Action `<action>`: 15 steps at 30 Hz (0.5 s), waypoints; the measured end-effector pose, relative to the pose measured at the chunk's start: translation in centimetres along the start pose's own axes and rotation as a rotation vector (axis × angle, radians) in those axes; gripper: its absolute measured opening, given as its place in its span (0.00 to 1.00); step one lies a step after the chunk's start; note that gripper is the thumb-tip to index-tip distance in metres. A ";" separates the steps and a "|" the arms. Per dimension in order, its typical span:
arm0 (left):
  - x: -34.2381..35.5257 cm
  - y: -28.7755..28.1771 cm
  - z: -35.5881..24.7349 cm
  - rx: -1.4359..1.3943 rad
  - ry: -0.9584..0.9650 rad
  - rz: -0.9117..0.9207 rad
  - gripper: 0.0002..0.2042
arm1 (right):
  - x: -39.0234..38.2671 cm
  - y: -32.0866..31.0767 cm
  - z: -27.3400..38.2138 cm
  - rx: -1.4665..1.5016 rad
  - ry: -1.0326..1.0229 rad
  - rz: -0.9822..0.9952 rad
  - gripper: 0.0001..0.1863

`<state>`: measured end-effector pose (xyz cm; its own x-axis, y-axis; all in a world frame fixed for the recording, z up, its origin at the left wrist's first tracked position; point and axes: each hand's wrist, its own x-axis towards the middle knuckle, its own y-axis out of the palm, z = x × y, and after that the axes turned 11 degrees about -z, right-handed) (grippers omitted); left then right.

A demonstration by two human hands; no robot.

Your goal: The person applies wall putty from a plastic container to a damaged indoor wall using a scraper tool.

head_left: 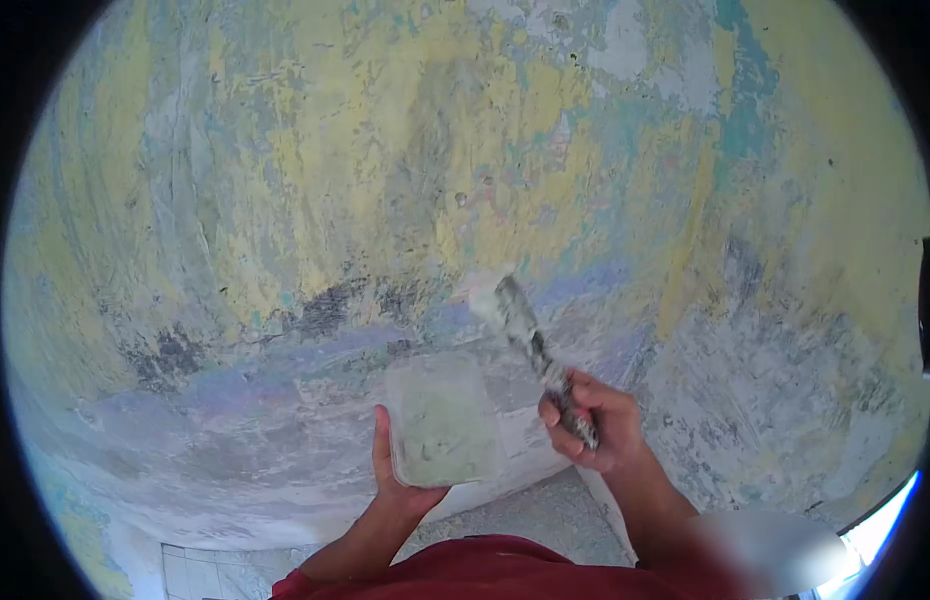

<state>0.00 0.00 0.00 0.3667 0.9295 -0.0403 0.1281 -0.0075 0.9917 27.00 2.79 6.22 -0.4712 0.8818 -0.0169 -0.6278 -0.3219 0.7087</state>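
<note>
With our left hand [403, 492] we gripped a clear plastic container [444, 425], thumb along its side, in front of the patchy wall [335, 180]. Our right hand [613, 425] had its fingers curled round the handle of a smeared putty knife [533, 347], its far end by a whitish patch [484, 298]; we could not tell whether it touched the wall.

L hand [405, 490] holds a clear plastic tub [493, 430] from below, thumb [382, 440] up its L side, w/ pale paste [440, 420] inside. R hand [610, 422] grips a paste-caked putty knife [537, 348], tip pointing up & L, nr the wall [335, 180]; can't tell if touching. Wall's patchy yellow, w/ teal, lilac & grey areas. Red shirt [475, 570] at btm edge.
</note>
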 end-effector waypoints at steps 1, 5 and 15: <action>0.1 0.4 0.3 0.133 0.064 -0.057 0.49 | 0.1 0.5 1.3 0.033 -0.059 0.020 0.28; 0.4 0.7 1.4 0.242 0.142 -0.112 0.49 | 1.5 1.8 8.2 -0.053 -0.349 -0.034 0.21; 1.7 -0.4 2.3 0.252 0.249 -0.173 0.50 | 10.6 6.4 23.6 -1.105 -1.563 -0.453 0.19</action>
<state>2.69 0.68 -0.70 0.0895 0.9857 -0.1424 0.4021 0.0950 0.9106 32.59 18.18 27.24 0.2858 0.2288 0.9306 -0.8625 0.4846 0.1457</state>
